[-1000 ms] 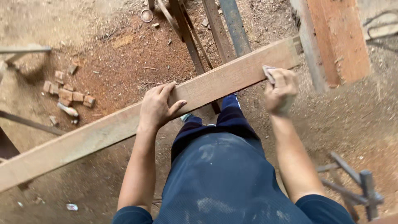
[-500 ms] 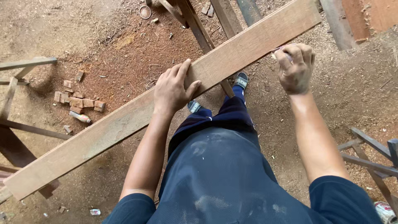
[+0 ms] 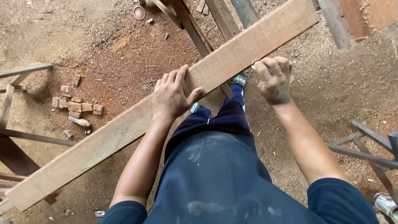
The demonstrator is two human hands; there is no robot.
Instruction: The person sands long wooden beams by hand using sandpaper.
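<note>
Across the frame, lower left to upper right, runs a long wooden plank (image 3: pixel 166 112), lying diagonal over my legs. Left hand (image 3: pixel 171 93) lies flat on top at mid-length, fingers (image 3: pixel 176 79) spread over the far edge, thumb along the near edge; pressing down, not gripping. Right hand (image 3: pixel 273 79) sits at the plank's near edge further toward the upper right, curled into a tight fist. A sliver of something pale shows at the knuckles; I can't tell what it is.

Handling, my read: solid timber, stiff, fairly heavy for its length, long lever either side of the hands, so it will swing if held off-centre. Surface looks rough-sawn and dusty: decent friction, splinter risk at the edges. Best hold is both long edges, near the middle.

Below: sawdust-covered dirt floor (image 3: pixel 83 37). Small pile of wood offcuts (image 3: pixel 76 105) centre left, metal frame legs (image 3: pixel 20 70) at the left edge, more timber (image 3: pixel 199 25) at top centre, a can (image 3: pixel 385 203) lower right.
</note>
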